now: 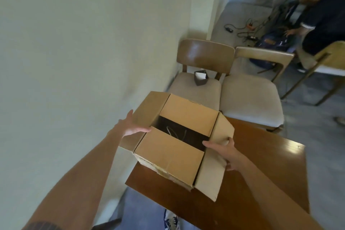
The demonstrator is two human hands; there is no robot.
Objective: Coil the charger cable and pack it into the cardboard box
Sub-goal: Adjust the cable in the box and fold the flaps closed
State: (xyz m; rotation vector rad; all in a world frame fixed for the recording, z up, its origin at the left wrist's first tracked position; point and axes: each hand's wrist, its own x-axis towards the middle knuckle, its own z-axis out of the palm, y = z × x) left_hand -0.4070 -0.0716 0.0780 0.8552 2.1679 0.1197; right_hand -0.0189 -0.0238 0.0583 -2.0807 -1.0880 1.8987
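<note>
A brown cardboard box [169, 152] stands on the near left corner of a wooden table [261, 170]. Its near and far flaps are folded partly inward, leaving a dark gap in the middle. Through the gap a bit of the charger cable [172, 131] shows inside the box. My left hand [131, 126] lies flat against the left side flap, fingers spread. My right hand [225, 148] grips the right side flap, thumb over its top edge and fingers behind it.
The table stands against a pale wall [74, 61] on the left. Two cushioned wooden chairs [250, 97] stand beyond the table; a small dark object [200, 78] sits on the left one. A person [315, 15] crouches by a backpack and floor cables at far right.
</note>
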